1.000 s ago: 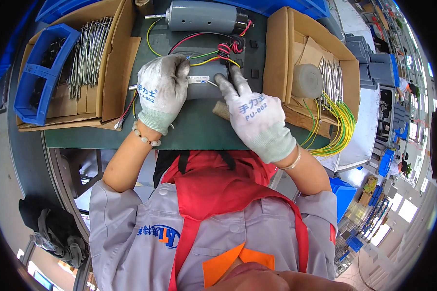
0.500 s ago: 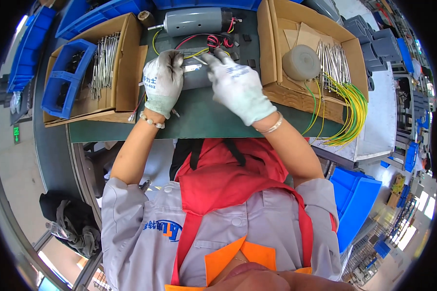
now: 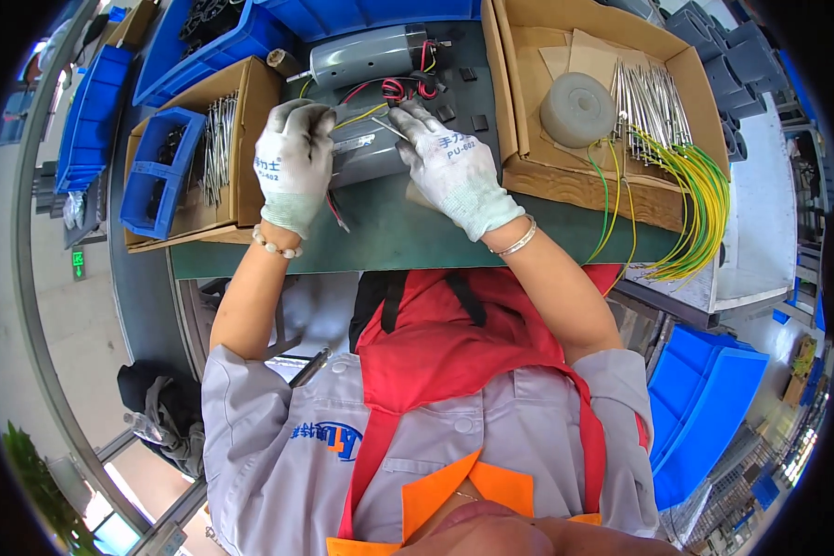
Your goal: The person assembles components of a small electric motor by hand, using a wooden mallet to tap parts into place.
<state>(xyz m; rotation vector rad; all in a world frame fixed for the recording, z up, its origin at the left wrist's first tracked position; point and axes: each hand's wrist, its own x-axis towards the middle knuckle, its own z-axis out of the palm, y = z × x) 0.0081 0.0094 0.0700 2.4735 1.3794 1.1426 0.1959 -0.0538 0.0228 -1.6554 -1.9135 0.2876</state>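
Grey cylinder (image 3: 369,162) is lying on the worktop (image 3: 417,243), upper centre of the frame, and both gloved hands are covering its ends, so from here I'm not seeing its full shape. A shiny label (image 3: 355,142) is showing on top, too glary to make out. Wires are tangling behind: a red-and-black coil (image 3: 395,90) is hiding where the yellow wire (image 3: 366,113) is ending.

Left hand (image 3: 294,162) is bending over the cylinder's left end, back of glove up, fingers curling inward and bunching; the glove is blocking the fingertips, so can't tell if they're pinching anything. Right hand (image 3: 449,167) is coming in slantwise from the lower right, palm down, leading fingers reaching toward the coil. Its thumb and forefinger are pinching a thin pale strip (image 3: 386,126), which is sticking out above the label; what it is, hard to say. Both forearms are angling up from the lower part of the frame.

A second grey motor (image 3: 371,56) is lying behind, upper centre. Left cardboard box (image 3: 258,93) is holding metal rods and a blue bin (image 3: 169,167); its contents are looking dark, unreadable. Right cardboard box (image 3: 565,176) is holding a grey roll (image 3: 577,109) and more rods, yellow-green wires (image 3: 700,218) spilling over its edge.
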